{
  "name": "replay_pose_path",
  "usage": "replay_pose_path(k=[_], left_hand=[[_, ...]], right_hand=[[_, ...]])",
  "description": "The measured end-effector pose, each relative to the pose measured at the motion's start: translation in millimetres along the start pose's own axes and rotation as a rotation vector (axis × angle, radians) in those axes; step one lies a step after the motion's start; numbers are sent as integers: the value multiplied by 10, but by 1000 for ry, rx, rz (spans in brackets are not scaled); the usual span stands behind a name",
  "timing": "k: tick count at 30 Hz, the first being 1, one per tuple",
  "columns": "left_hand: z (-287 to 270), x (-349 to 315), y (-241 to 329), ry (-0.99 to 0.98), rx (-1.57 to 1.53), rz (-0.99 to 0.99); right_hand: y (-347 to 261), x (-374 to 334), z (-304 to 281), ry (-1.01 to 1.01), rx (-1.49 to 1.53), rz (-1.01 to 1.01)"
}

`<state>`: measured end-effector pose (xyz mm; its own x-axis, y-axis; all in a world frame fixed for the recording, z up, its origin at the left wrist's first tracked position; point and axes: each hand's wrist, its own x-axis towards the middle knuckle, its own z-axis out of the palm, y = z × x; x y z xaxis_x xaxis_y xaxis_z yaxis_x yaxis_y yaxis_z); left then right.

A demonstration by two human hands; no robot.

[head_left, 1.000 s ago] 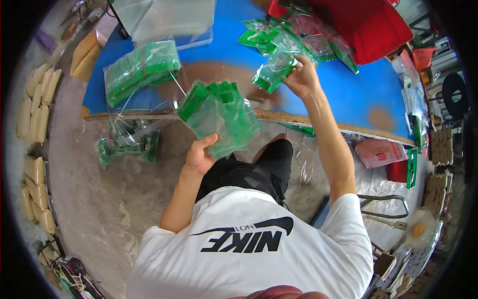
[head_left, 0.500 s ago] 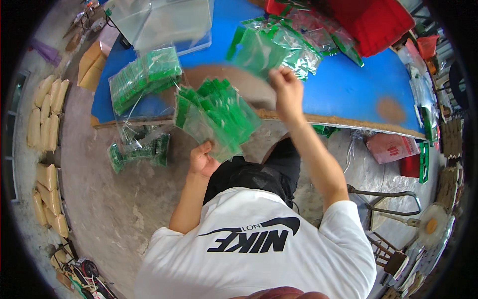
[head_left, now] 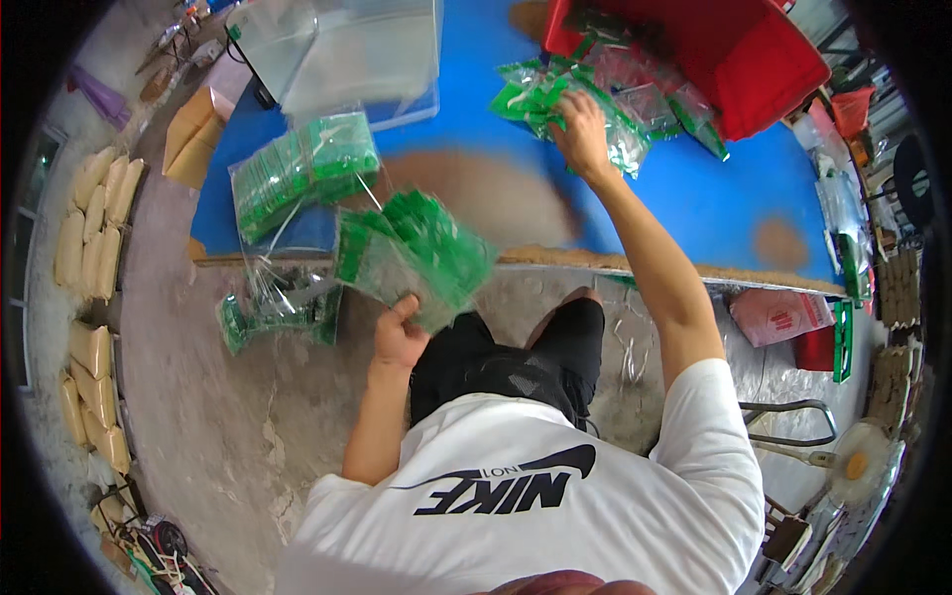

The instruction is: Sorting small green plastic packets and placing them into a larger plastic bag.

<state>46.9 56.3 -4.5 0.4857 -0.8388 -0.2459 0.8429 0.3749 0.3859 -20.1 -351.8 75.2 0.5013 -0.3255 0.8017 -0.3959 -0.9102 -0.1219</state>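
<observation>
One blue table (head_left: 694, 213), left hand (head_left: 399, 339) pinching one packet fan (head_left: 431, 248), right hand (head_left: 583, 131), grip unclear

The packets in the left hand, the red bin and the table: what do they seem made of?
Packets: apparently thin, glossy plastic film, partly see-through, partly green. Red bin: probably hard plastic, its walls smooth and stiff-looking. Table: likely wood or board under a blue coating, judging by the rough brown edge.

Two hands (head_left: 400, 337), one handheld stack of green packets (head_left: 424, 256), one tabletop bundle (head_left: 297, 171), one loose pile (head_left: 625, 129), one blue table (head_left: 704, 203)
</observation>
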Motion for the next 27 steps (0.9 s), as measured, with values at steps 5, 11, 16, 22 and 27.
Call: replay_pose_path(k=[5, 11, 16, 22, 27], left_hand=[[-77, -125, -2, -19, 27, 4], [-97, -233, 36, -124, -55, -40], [168, -1, 120, -138, -34, -61], [1065, 721, 359, -257, 778, 302], [1157, 1188, 431, -504, 1519, 709]], right_hand=[[-222, 746, -229, -364, 511, -25], [579, 1344, -433, -1034, 521, 226], [857, 415, -127, -524, -124, 259], [-839, 80, -965, -1038, 1369, 381], [-990, -420, -673, -576, 1059, 366]])
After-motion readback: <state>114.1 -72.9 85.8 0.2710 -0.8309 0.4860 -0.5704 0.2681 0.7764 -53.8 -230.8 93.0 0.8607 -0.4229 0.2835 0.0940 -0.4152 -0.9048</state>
